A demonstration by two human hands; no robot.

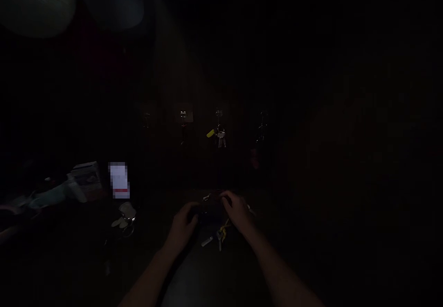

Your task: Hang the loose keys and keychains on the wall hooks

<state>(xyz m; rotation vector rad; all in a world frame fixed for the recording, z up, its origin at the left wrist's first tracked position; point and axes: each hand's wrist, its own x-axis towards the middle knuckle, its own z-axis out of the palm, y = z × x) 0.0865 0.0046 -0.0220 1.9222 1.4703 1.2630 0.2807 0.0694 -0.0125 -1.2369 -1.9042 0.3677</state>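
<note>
In very dim light my left hand (184,222) and my right hand (237,210) face each other low over a dark surface. Both have their fingers curled inward, as if round something dark between them that I cannot make out. A small shiny metal piece (206,197) shows between the fingertips. Just below the hands lies a bunch of keys (219,237) with a yellow tag or cord (224,229) and a pale bar-shaped piece (206,241). Something small and light (250,209) pokes out beside my right hand.
Hooks hold keys on the wall ahead: one bunch (221,136) has a yellow tag (210,133), another (261,134) hangs to the right. At left are a box (86,182), a bright blurred-out rectangle (119,180) and another key bunch (127,212). Rounded shapes (38,4) hang upper left.
</note>
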